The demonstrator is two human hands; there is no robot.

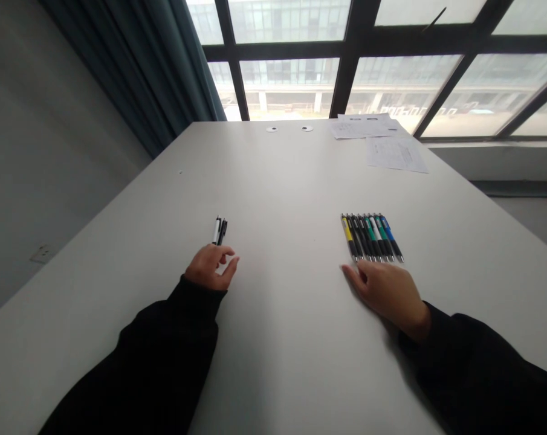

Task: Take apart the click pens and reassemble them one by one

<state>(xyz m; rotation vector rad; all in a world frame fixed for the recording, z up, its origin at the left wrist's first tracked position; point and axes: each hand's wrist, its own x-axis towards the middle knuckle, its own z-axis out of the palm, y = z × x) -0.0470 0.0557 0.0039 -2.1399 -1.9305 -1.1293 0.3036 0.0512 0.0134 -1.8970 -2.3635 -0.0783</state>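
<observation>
Two groups of pens on a white desk (282,344), seen from above the person's own hands. On the right, a row of pens (373,235) lies side by side, roughly parallel and close together, with a yellow pen (347,229) at its left end, a blue pen (387,227) at its right end, and black, green and white ones between. On the left, well apart from the row, lie a white pen (217,231) and a black pen (223,232), one beside the other, their near ends hidden by the left hand (206,266).

The left hand is loosely curled, thumb and forefinger parted with nothing between them; whether its hidden fingers touch the pair cannot be told. The right hand (388,290) rests just below the near ends of the row, thumb extended; its other fingers are tucked out of sight, so whether they grasp anything cannot be told.

As to progress, the row appears already set in order, its far ends nearly level. The left-hand pair remains separate from it; any joining of the two groups is, by this arrangement, not done. Papers (396,154) lie at the far right of the desk.
</observation>
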